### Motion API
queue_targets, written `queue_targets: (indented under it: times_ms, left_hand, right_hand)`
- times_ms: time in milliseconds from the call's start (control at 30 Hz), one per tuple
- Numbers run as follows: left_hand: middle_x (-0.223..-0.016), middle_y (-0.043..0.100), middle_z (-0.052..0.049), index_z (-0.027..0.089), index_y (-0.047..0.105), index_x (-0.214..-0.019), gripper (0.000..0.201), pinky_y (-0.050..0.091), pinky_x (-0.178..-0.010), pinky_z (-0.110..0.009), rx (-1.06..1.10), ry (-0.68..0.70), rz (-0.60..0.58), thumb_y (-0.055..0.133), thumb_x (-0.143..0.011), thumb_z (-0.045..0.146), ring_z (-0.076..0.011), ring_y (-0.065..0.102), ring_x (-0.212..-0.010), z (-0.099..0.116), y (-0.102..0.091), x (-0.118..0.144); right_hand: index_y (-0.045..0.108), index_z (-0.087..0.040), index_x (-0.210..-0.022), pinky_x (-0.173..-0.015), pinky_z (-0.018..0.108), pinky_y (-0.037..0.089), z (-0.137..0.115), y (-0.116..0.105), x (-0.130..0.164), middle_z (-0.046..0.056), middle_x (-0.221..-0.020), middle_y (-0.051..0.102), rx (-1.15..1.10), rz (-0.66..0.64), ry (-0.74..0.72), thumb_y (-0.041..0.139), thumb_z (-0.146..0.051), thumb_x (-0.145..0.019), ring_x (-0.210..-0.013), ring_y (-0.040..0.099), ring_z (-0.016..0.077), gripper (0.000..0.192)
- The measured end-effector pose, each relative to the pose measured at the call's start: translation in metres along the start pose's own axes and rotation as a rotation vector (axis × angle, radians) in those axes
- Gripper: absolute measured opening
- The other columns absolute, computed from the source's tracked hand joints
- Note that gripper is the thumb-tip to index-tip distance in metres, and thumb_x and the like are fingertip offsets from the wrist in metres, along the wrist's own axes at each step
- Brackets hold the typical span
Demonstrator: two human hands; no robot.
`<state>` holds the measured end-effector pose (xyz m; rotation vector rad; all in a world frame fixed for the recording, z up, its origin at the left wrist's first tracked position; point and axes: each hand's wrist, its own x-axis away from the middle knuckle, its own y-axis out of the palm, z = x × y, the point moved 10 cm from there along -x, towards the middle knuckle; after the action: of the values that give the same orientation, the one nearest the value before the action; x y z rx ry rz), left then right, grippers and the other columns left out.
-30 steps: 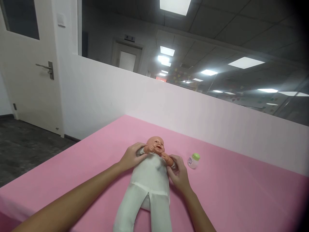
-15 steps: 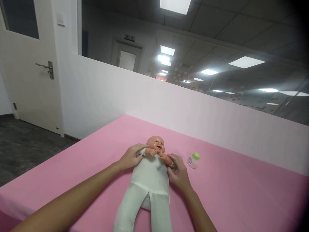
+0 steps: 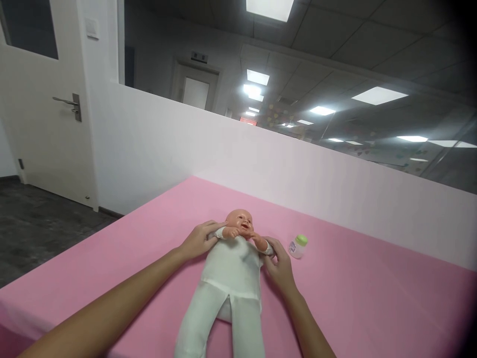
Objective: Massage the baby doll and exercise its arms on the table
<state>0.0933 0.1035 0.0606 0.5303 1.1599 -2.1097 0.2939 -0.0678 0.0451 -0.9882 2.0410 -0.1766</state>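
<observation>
A baby doll (image 3: 233, 266) with a bald plastic head and a white cloth body lies on its back on the pink table (image 3: 350, 303), its head toward the wall. My left hand (image 3: 197, 241) is closed around the doll's arm at the left of the picture, fingers near the shoulder. On the other side my right hand (image 3: 278, 266) grips the doll's other arm at its white cuff. Both plastic doll hands rest up by the chin. The undersides of the gripped arms are hidden by my fingers.
A small clear jar (image 3: 298, 247) with a green lid stands just right of my right hand. Behind the table runs a low white wall (image 3: 261, 159) with a window above. A closed door (image 3: 48, 114) is at the far left.
My right hand has moved slightly right, drawing the doll's arm outward so more of its forearm and cuff shows. The left hand has shifted only slightly.
</observation>
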Motion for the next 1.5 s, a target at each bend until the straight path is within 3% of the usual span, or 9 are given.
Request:
queue_targets:
  times_ms: [167, 400, 567, 733, 900, 1033, 1133, 1267, 1500]
  left_hand:
    - [-0.121, 0.07, -0.004, 0.029, 0.065, -0.139, 0.063, 0.052, -0.09, -0.032, -0.009, 0.039, -0.018, 0.049, -0.082, 0.006, -0.0204, 0.067, -0.103, 0.002, 0.002, 0.003]
    - [-0.121, 0.074, -0.004, 0.024, 0.065, -0.135, 0.055, 0.055, -0.084, -0.031, 0.061, -0.086, 0.046, 0.053, -0.083, 0.011, -0.0219, 0.07, -0.098, -0.003, -0.007, 0.002]
    - [-0.122, 0.072, -0.004, 0.024, 0.071, -0.118, 0.044, 0.051, -0.097, -0.035, -0.032, 0.038, 0.06, 0.053, -0.082, 0.008, -0.0233, 0.066, -0.111, 0.015, -0.008, 0.002]
    - [-0.119, 0.071, -0.006, 0.025, 0.067, -0.126, 0.043, 0.051, -0.095, -0.038, -0.093, 0.018, 0.123, 0.055, -0.087, 0.013, -0.0243, 0.064, -0.109, 0.015, -0.014, 0.003]
    - [-0.115, 0.064, -0.007, 0.03, 0.067, -0.134, 0.056, 0.051, -0.089, -0.036, -0.16, 0.107, 0.149, 0.049, -0.086, 0.005, -0.0234, 0.06, -0.106, 0.02, -0.013, 0.004]
    - [-0.113, 0.059, -0.008, 0.031, 0.063, -0.14, 0.064, 0.05, -0.088, -0.037, -0.174, 0.127, 0.187, 0.048, -0.085, 0.002, -0.023, 0.057, -0.103, 0.019, -0.011, 0.004]
    - [-0.113, 0.057, -0.008, 0.032, 0.068, -0.134, 0.064, 0.05, -0.089, -0.039, -0.194, 0.122, 0.181, 0.049, -0.082, 0.0, -0.0237, 0.056, -0.103, 0.015, -0.008, 0.003]
    - [-0.112, 0.058, -0.008, 0.031, 0.073, -0.127, 0.065, 0.05, -0.091, -0.042, -0.23, 0.123, 0.157, 0.049, -0.077, -0.003, -0.0248, 0.056, -0.104, 0.013, -0.005, 0.003]
    - [-0.132, 0.06, -0.009, 0.029, 0.066, -0.135, 0.061, 0.049, -0.104, -0.046, -0.193, 0.117, 0.185, 0.049, -0.084, 0.001, -0.0267, 0.055, -0.123, 0.02, -0.01, 0.004]
  right_hand:
    - [0.069, -0.026, -0.12, -0.105, 0.047, 0.05, 0.002, 0.004, 0.001, 0.009, -0.13, 0.065, 0.023, -0.007, -0.082, 0.049, -0.009, -0.082, -0.123, 0.059, 0.0274, 0.046]
    - [0.069, -0.026, -0.123, -0.091, 0.042, 0.056, 0.007, -0.006, 0.001, 0.008, -0.122, 0.07, -0.013, 0.047, 0.028, 0.055, -0.018, -0.088, -0.111, 0.065, 0.0271, 0.038]
    - [0.073, -0.027, -0.121, -0.102, 0.046, 0.052, 0.007, 0.002, 0.003, 0.008, -0.131, 0.065, 0.015, -0.02, -0.03, 0.05, -0.011, -0.085, -0.123, 0.061, 0.027, 0.046]
    - [0.069, -0.026, -0.125, -0.099, 0.047, 0.054, 0.007, -0.005, 0.003, 0.009, -0.125, 0.068, 0.002, 0.02, -0.016, 0.054, -0.016, -0.089, -0.117, 0.062, 0.0277, 0.04]
    - [0.072, -0.027, -0.122, -0.104, 0.047, 0.05, 0.002, -0.001, 0.003, 0.009, -0.13, 0.064, 0.032, -0.019, -0.051, 0.05, -0.011, -0.087, -0.123, 0.06, 0.0269, 0.045]
    - [0.068, -0.027, -0.124, -0.097, 0.044, 0.054, 0.0, -0.005, 0.002, 0.008, -0.125, 0.068, -0.007, 0.0, -0.009, 0.055, -0.018, -0.09, -0.116, 0.063, 0.0268, 0.037]
    - [0.068, -0.027, -0.123, -0.095, 0.043, 0.054, -0.001, -0.006, 0.001, 0.008, -0.123, 0.068, -0.013, -0.003, -0.023, 0.054, -0.017, -0.09, -0.115, 0.063, 0.0268, 0.037]
    - [0.07, -0.026, -0.12, -0.107, 0.047, 0.048, -0.001, -0.002, 0.003, 0.008, -0.131, 0.064, 0.026, -0.046, -0.085, 0.05, -0.011, -0.086, -0.125, 0.058, 0.0269, 0.042]
    - [0.066, -0.029, -0.132, -0.103, 0.048, 0.052, 0.003, -0.001, 0.004, 0.008, -0.13, 0.065, 0.051, -0.043, -0.068, 0.05, -0.012, -0.088, -0.123, 0.058, 0.0272, 0.05]
